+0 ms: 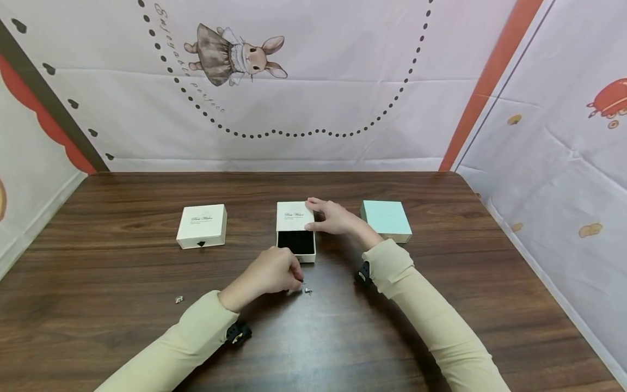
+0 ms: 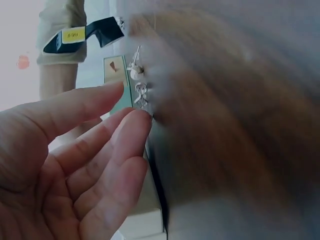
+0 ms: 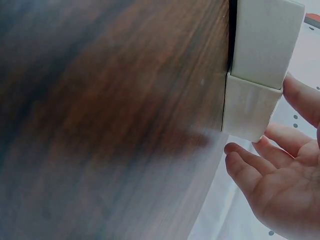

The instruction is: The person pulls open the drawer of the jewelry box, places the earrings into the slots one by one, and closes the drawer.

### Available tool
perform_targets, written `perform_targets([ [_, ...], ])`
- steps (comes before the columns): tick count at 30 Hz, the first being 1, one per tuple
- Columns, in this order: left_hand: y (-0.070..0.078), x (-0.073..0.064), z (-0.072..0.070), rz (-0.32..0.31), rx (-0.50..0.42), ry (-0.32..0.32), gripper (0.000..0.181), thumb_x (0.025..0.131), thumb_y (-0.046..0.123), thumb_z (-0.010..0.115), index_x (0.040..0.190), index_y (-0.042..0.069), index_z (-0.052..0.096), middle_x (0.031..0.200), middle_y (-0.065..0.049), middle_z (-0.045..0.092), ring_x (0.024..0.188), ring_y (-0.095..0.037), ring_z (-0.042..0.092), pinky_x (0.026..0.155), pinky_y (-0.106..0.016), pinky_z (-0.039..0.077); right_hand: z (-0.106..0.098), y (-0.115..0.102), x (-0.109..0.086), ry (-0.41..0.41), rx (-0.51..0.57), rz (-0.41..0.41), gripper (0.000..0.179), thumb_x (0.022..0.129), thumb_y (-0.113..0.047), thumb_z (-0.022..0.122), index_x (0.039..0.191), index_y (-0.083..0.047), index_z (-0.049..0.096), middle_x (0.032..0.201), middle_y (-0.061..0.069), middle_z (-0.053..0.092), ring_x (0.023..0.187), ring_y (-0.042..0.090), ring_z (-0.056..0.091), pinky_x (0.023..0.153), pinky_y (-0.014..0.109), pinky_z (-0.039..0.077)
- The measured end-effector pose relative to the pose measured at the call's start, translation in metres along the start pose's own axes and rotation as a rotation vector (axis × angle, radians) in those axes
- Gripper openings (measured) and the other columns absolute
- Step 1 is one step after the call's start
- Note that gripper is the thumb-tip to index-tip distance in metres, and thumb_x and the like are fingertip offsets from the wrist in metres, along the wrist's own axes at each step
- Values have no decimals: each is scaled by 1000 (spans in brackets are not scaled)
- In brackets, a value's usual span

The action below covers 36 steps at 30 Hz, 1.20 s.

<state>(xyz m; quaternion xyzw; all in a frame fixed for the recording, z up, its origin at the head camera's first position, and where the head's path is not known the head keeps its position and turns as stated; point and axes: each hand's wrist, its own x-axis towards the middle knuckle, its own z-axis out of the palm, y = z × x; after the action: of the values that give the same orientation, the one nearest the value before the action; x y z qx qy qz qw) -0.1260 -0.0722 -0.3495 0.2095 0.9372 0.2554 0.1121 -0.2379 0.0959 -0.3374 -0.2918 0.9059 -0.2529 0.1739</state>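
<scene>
A white drawer-style gift box (image 1: 293, 215) stands mid-table, its black-lined drawer (image 1: 296, 243) pulled partway toward me. My right hand (image 1: 333, 216) holds the box's sleeve at its right side, thumb on the near part and fingers at the far end. In front of the drawer, my left hand (image 1: 276, 270) is low over the table, thumb and forefinger apart. Close to those fingertips lie small silver earrings (image 1: 308, 291). In the left wrist view, one silver piece (image 2: 141, 93) is right by the forefinger, and a pearl stud earring (image 2: 136, 71) lies beyond it.
Another white gift box (image 1: 202, 225), closed, is on the left of the table (image 1: 122, 234). A light-blue-topped box (image 1: 387, 219) stands to the right, by my right wrist. A small silver piece (image 1: 179, 299) lies on the left. A printed white cloth (image 1: 343, 109) hangs behind the table.
</scene>
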Motion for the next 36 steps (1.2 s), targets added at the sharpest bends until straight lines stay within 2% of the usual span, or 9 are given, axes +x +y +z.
perform_targets([
  [7, 6, 4, 2, 28, 102, 13, 17, 67, 15, 77, 57, 20, 65, 54, 14, 56, 52, -4, 49, 50, -25, 42, 0, -1, 0, -2, 17, -1, 65, 89, -25, 59, 142, -4, 28, 150, 10, 20, 135, 27, 22, 104, 43, 26],
  [15, 10, 5, 2, 7, 165, 30, 26, 63, 13, 74, 47, 22, 55, 46, 14, 48, 48, -7, 46, 43, -25, 36, -2, 0, -1, 2, 15, -4, 65, 89, -26, 58, 142, -4, 27, 150, 10, 19, 134, 28, 25, 104, 43, 28],
  [19, 9, 5, 3, 9, 165, 33, 26, 62, 10, 72, 47, 21, 54, 46, 12, 47, 47, -7, 45, 42, -24, 35, -2, 0, 0, 0, 22, -10, 64, 89, -25, 58, 141, -3, 27, 150, 10, 19, 132, 27, 29, 103, 42, 30],
  [25, 8, 2, 1, 46, 137, 62, 23, 62, 6, 69, 50, 20, 54, 49, 12, 47, 47, -7, 45, 43, -24, 36, -2, -1, 0, 4, 18, -4, 64, 89, -25, 59, 141, -4, 27, 150, 9, 19, 132, 26, 29, 102, 41, 30],
  [29, 7, 0, -3, 48, 104, 78, 21, 64, 6, 69, 54, 20, 55, 52, 12, 49, 48, -6, 46, 47, -25, 38, -1, 0, 0, 2, 16, 3, 65, 89, -25, 59, 142, -5, 27, 150, 8, 19, 133, 26, 28, 102, 41, 30],
  [36, 1, -1, -14, 33, 53, 115, 18, 65, 11, 70, 57, 21, 58, 53, 13, 52, 52, -4, 48, 53, -25, 40, 0, 2, 2, 2, 16, -16, 66, 88, -25, 61, 140, -2, 28, 149, 10, 21, 128, 28, 36, 101, 40, 33],
])
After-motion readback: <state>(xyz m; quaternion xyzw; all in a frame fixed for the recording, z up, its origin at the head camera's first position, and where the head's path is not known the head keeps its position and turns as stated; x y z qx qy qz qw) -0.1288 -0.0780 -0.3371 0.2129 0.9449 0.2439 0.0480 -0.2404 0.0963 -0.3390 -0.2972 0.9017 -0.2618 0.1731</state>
